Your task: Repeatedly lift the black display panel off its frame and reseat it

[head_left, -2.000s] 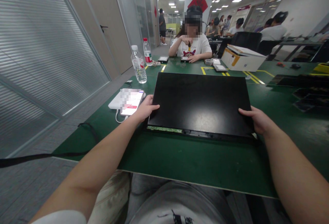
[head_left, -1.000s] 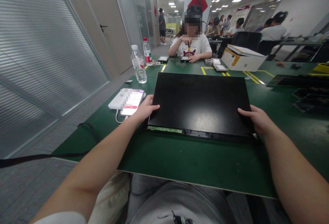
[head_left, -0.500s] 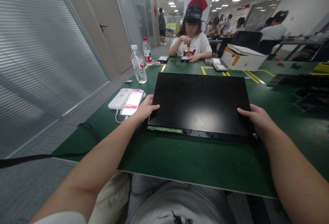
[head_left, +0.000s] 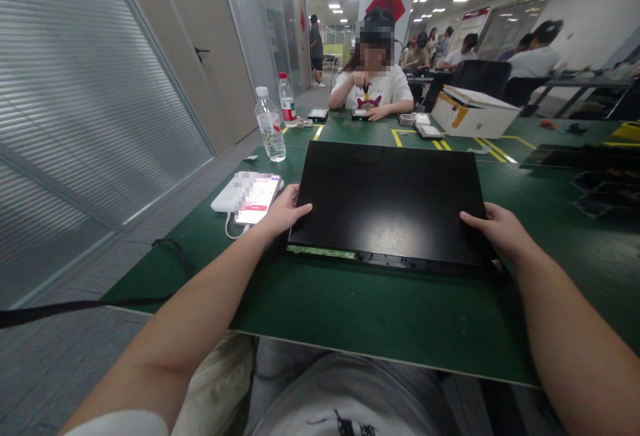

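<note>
A flat black display panel (head_left: 387,203) is held between my two hands over the green table. Along its near edge runs a strip of green circuit board (head_left: 320,252). My left hand (head_left: 289,212) grips the left edge, thumb on the front face and fingers mostly hidden behind. At the right edge my right hand (head_left: 495,226) has the same hold, its thumb lying on the face. The panel tilts toward me; whether its lower edge rests on the table I cannot tell.
Left of the panel lie a lit phone (head_left: 257,199) and a white box-like item (head_left: 227,193). Behind stand two bottles, one clear (head_left: 271,126) and one red-capped (head_left: 287,99). Across the table a person (head_left: 373,83) handles a small device. A white box (head_left: 473,113) and dark panels (head_left: 605,183) lie to the right.
Almost nothing differs. The panel and both hands keep their place, with only a very slight shift of the right edge and right hand to the left.
</note>
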Tool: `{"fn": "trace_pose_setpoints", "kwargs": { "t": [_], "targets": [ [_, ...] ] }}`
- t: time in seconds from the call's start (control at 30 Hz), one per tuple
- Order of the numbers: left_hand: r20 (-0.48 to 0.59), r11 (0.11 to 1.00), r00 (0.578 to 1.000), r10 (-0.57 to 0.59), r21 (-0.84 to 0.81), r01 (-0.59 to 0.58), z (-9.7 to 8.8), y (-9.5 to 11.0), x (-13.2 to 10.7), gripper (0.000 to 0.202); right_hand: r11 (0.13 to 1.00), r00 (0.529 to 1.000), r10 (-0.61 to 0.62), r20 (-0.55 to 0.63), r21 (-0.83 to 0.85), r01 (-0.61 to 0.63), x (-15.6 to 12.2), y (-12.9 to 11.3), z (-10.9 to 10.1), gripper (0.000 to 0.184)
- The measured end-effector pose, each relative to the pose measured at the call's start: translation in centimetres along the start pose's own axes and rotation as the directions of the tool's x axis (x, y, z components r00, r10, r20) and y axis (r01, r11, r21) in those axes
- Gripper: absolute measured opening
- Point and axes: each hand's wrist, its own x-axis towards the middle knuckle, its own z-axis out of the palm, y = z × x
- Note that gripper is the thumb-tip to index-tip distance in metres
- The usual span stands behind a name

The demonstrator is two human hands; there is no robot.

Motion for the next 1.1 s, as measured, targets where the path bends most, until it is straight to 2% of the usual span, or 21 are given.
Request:
{"fn": "trace_pose_setpoints", "kwargs": {
  "t": [0.23, 0.4, 0.5, 0.8, 0.97, 1.1],
  "targets": [
    [-0.008, 0.987, 0.999, 0.050, 0.155, -0.048, -1.0, -0.6, 0.6, 0.054, 0.986, 0.990, -0.138, -0.010, -0.096, 0.137, -0.4, -0.5, 0.2, 0.035],
    [-0.037, 0.973, 0.997, 0.067, 0.223, -0.057, -0.9, -0.3, 0.5, 0.052, 0.966, 0.988, -0.156, -0.002, -0.210, 0.152, -1.0, -1.3, 0.3, 0.029],
    [-0.049, 0.959, 0.997, 0.067, 0.277, -0.051, -0.9, -0.3, 0.4, 0.051, 0.957, 0.984, -0.177, 0.004, -0.232, 0.173, -0.9, -1.3, 0.3, 0.032],
    [-0.055, 0.954, 0.997, 0.047, 0.297, -0.029, -1.0, -0.9, 0.5, 0.050, 0.982, 0.976, -0.137, -0.167, -0.149, 0.112, -0.5, -0.9, 0.1, 0.062],
    [-0.073, 0.970, 0.997, 0.002, 0.242, 0.015, -1.0, -1.0, 0.5, 0.052, 0.993, 0.982, -0.121, -0.147, -0.016, 0.120, 0.2, 0.0, -0.1, 0.065],
    [-0.093, 0.986, 0.996, -0.007, 0.165, 0.023, -0.5, -0.1, 0.1, 0.053, 0.989, 0.984, -0.131, -0.124, 0.059, 0.139, 0.4, 0.3, -0.1, 0.061]
  ]
}}
